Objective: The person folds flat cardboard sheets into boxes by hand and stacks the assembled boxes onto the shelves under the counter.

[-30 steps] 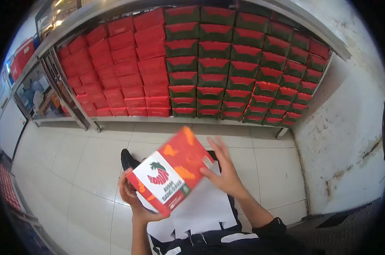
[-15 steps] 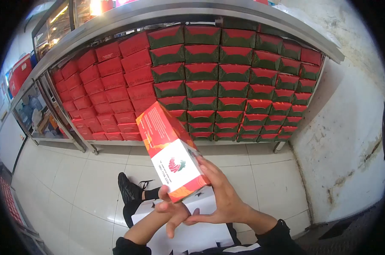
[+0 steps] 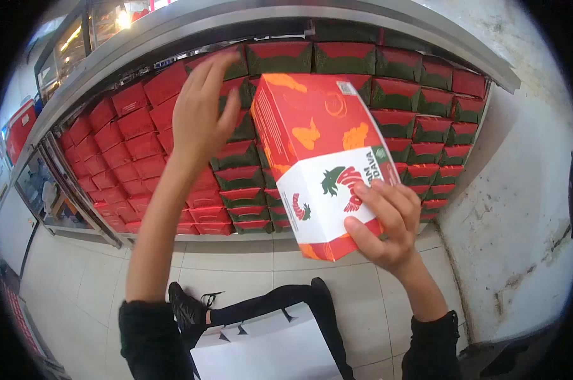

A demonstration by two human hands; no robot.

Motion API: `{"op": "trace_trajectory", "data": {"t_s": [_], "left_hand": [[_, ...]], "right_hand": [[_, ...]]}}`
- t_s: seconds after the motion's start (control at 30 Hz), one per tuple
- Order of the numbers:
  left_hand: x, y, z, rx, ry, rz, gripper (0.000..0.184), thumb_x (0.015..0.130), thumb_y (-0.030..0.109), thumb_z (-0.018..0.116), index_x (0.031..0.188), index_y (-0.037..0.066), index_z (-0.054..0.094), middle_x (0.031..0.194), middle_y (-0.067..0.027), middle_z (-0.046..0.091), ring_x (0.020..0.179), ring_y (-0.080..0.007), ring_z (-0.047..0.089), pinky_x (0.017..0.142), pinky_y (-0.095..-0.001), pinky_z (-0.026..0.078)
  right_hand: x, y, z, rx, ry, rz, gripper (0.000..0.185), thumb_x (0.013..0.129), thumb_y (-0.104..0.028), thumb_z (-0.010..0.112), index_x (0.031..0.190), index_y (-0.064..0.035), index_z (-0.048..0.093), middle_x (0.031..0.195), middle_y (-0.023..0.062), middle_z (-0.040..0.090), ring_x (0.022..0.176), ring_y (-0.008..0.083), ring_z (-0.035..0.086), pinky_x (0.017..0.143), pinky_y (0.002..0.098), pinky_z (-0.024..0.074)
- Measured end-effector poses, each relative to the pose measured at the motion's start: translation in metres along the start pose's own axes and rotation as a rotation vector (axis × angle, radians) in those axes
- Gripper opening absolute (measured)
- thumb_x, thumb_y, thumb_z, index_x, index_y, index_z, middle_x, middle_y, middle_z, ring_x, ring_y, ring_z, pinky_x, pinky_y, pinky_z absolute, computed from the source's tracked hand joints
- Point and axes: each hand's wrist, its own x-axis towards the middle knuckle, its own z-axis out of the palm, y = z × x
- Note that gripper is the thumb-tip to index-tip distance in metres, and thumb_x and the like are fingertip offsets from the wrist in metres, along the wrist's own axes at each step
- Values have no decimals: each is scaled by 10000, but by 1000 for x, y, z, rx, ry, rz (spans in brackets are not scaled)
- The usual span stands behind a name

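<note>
The right hand (image 3: 391, 221) is gripping a printed box (image 3: 318, 126) by its lower right part, the thumb and fingers pressing across the white panel and the red edge below it. The box is hanging tilted in the air above the tiled floor (image 3: 236, 256), in front of the stacks, and it is showing orange shapes on red, a white band with a red and green logo, and a small pale label near its top corner. The left hand (image 3: 201, 107) is holding nothing — its grip is standing open, thumb apart from the fingers — and it is hovering up and to the left of the box; whether its fingertips are touching the stack behind is something I cannot tell. Plain red boxes (image 3: 131, 123) are filling the left part of the space under a metal-edged table (image 3: 172, 30), and red and dark green boxes (image 3: 397, 63) are filling the right part. A white sheet (image 3: 267, 348) is lying across the person's lap, dark notches showing along its far edge. A black shoe (image 3: 185, 307) is resting on the floor, and a stained wall (image 3: 502, 190) is rising at the right.
</note>
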Motion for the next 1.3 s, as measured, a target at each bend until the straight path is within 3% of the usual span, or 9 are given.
{"op": "trace_trajectory", "data": {"t_s": [0.17, 0.23, 0.3, 0.33, 0.7, 0.93, 1.03, 1.17, 1.3], "left_hand": [[42, -56, 58, 243, -30, 14, 370, 799, 226, 484, 1134, 83, 551, 1138, -116, 566, 1059, -304, 520, 956, -504, 342], [45, -62, 64, 0, -261, -281, 404, 836, 332, 411, 1125, 92, 561, 1132, -112, 571, 1052, -297, 523, 992, -513, 289], [38, -63, 69, 29, -226, -245, 407, 846, 338, 389, 1121, 92, 561, 1137, -119, 569, 1071, -300, 512, 1007, -503, 269], [35, -62, 71, 53, -197, -205, 411, 855, 343, 368, 1116, 92, 562, 1142, -126, 567, 1091, -303, 501, 1021, -494, 249], [10, -77, 94, 154, 6, -85, 418, 870, 346, 377, 1167, 83, 509, 1152, -130, 555, 1127, -298, 473, 995, -469, 267], [19, -72, 79, 8, -217, -345, 474, 832, 320, 472, 1262, 125, 432, 1267, -165, 452, 1115, -312, 487, 951, -472, 312], [30, -77, 67, 140, -289, -259, 459, 845, 235, 453, 1287, 117, 411, 1348, -186, 359, 1105, -338, 502, 950, -466, 320], [31, -76, 65, -9, -273, -367, 384, 864, 106, 365, 1235, 63, 455, 1292, -212, 443, 1122, -357, 496, 937, -469, 338], [22, -97, 76, 2, -181, -164, 374, 886, 166, 337, 1199, 42, 498, 1253, -195, 494, 1166, -348, 460, 960, -469, 307]], "right_hand": [[25, 34, 22, -144, 24, -150, 463, 715, -279, 745, 1097, -358, 496, 1176, -79, 570, 1076, 136, 514, 920, 335, 379], [36, 42, 30, -160, 50, -179, 446, 714, -275, 743, 1088, -357, 514, 1180, -81, 568, 1076, 136, 515, 915, 334, 384], [48, 48, 36, -124, 60, -267, 467, 687, -174, 746, 1084, -249, 510, 1169, 20, 580, 1086, 187, 520, 906, 350, 401], [53, 51, 40, -118, 70, -275, 433, 704, -187, 734, 1081, -248, 530, 1157, 9, 588, 1076, 172, 526, 898, 341, 406], [84, 59, 76, -139, 83, -325, 528, 650, -123, 726, 1144, -184, 552, 1145, 29, 588, 1017, 196, 561, 814, 341, 438], [92, 45, 73, -145, 70, -280, 576, 587, -76, 713, 1139, -170, 577, 1140, 23, 594, 1011, 185, 559, 822, 344, 411], [89, 48, 74, -256, 63, -296, 531, 607, -74, 697, 1119, -175, 601, 1128, 9, 602, 1003, 174, 557, 818, 336, 408], [87, 52, 78, -259, 71, -299, 421, 703, -149, 654, 1115, -219, 596, 1112, -20, 601, 996, 148, 557, 811, 335, 400], [84, 48, 82, -287, 75, -345, 328, 803, -244, 609, 1128, -268, 571, 1126, -52, 591, 1004, 127, 552, 829, 351, 394]]}}
